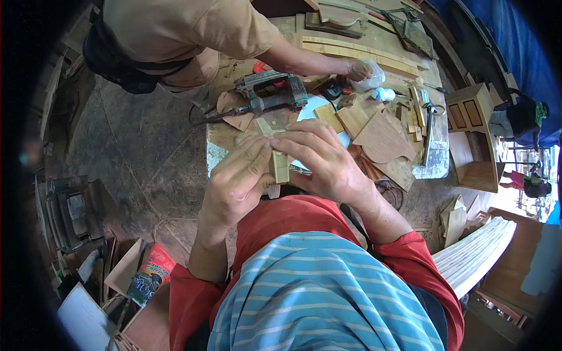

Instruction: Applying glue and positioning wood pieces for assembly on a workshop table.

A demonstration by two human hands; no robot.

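1. Fingers of the left hand (237,178) are closing their grip on the near side of a small wooden block (280,166), thumb and forefinger pinching it so that it is staying upright above the counter (219,146) edge.
2. Centred between both hands, the block is sitting just off the counter's near edge, seemingly being held close for a careful look; its lower end is hiding behind the fingers.
3. Fingers of the right hand (325,161) are curling over the block's far side, their grip closed on it too and steadying it from the opposite direction.
4. Behind the hands, a pneumatic nail gun (272,90) is lying on its side within easy reach, its hose trailing off toward the left.
5. Further right, thin plywood offcuts (380,140) are lying overlapped in a loose pile.
6. At the far end, a co-worker's hand (358,70) is pressing on a clear plastic bag (374,75); what it is holding is hard to make out.
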